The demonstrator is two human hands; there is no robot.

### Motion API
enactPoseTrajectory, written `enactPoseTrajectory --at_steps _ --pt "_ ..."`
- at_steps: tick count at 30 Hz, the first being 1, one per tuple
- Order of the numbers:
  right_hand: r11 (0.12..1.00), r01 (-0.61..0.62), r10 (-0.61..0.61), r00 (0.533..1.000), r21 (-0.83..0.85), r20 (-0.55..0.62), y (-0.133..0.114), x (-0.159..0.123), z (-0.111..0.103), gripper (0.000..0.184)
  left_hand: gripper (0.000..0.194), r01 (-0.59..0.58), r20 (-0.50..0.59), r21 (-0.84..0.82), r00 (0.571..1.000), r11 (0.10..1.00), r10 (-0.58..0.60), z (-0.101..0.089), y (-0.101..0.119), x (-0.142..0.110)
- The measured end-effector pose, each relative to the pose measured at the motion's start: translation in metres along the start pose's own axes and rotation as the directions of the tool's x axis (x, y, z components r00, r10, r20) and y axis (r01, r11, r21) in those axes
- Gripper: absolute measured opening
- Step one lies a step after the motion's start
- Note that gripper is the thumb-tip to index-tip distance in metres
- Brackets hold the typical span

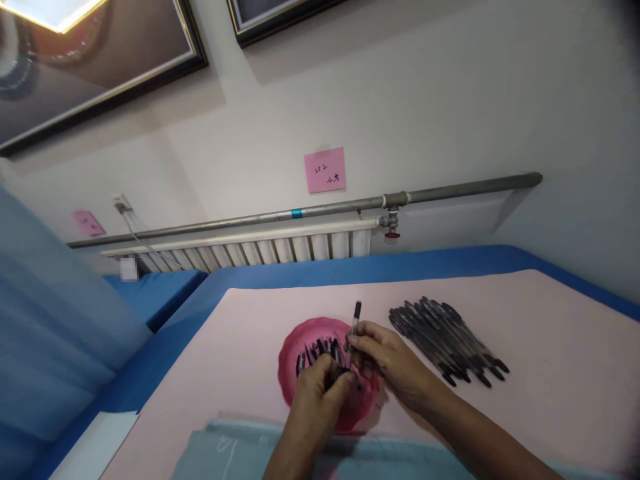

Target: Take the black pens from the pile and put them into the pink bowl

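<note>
One clear-barrelled pen (357, 315), dark end uppermost, is standing nearly upright above a scalloped pink dish (285, 367), the thumb and fingers of the right hand (387, 357) clamping on its barrel. The left hand (320, 387) is curling its thumb and fingers towards each other over the same dish, beside several dark-tipped pen pieces (315, 348), its exact hold being impossible to tell. One overlapping pile of black-capped pens (445, 340) is lying right of the dish on a pink sheet (240, 347), a teal cloth (215, 453) lying along the near side.
</note>
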State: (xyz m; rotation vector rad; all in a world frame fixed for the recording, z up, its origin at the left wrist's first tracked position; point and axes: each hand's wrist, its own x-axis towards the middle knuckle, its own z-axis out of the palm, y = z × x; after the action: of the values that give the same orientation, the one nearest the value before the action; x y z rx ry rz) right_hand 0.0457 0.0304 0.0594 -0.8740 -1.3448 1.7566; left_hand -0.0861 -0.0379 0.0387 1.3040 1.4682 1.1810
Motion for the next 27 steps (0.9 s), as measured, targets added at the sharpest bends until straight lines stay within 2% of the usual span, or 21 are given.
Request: enactPoseTrajectory --at_steps 3,4,9,13,17,21,22,24,26,27 --pt "1.0 -0.017 0.017 1.0 0.023 0.007 0.0 0.0 0.0 0.019 0.03 0.06 0.131 -0.061 0.99 0.996 -0.051 -0.001 0.001 0.0" --pt "1.0 -0.018 0.017 1.0 0.023 0.009 0.0 -0.001 0.001 0.019 0.033 0.075 0.145 -0.075 0.987 0.994 -0.064 -0.002 0.001 0.0" --pt "1.0 -0.006 0.006 1.0 -0.029 -0.004 -0.001 -0.002 0.002 0.017 0.026 0.029 0.018 -0.084 0.999 0.996 -0.028 -0.003 0.001 0.001" --pt "1.0 -0.012 0.012 1.0 0.021 -0.012 -0.001 -0.002 0.003 0.018 0.031 0.077 0.118 -0.142 0.991 0.987 -0.061 -0.004 0.003 -0.001" --pt "1.0 -0.013 0.013 1.0 0.016 -0.017 -0.001 -0.002 0.003 0.018 0.03 0.136 0.117 -0.261 0.987 0.956 -0.109 -0.001 0.003 -0.003" --pt "1.0 0.0 -0.001 0.999 -0.026 -0.054 -0.001 0.001 0.001 0.017 0.028 0.23 0.196 -0.332 0.965 0.915 -0.172 0.0 -0.002 0.0" --pt "0.999 0.001 -0.003 0.997 -0.037 -0.071 -0.001 0.001 0.0 0.016 0.026 0.206 0.168 -0.296 0.972 0.933 -0.161 -0.002 -0.003 0.001" --pt "0.998 -0.001 -0.004 0.996 -0.055 -0.087 -0.002 0.0 0.0 0.014 0.021 0.1 0.031 -0.172 0.995 0.98 -0.096 -0.008 -0.003 0.003" --pt "0.997 -0.02 0.016 0.998 -0.079 -0.053 -0.002 -0.002 0.002 0.011 0.019 0.016 -0.129 -0.067 0.991 0.998 -0.025 -0.015 0.0 0.005" --pt "0.994 -0.04 0.038 0.999 -0.098 -0.015 -0.003 -0.004 0.004 0.01 0.02 0.002 -0.187 -0.067 0.982 0.998 -0.015 -0.018 0.002 0.005"
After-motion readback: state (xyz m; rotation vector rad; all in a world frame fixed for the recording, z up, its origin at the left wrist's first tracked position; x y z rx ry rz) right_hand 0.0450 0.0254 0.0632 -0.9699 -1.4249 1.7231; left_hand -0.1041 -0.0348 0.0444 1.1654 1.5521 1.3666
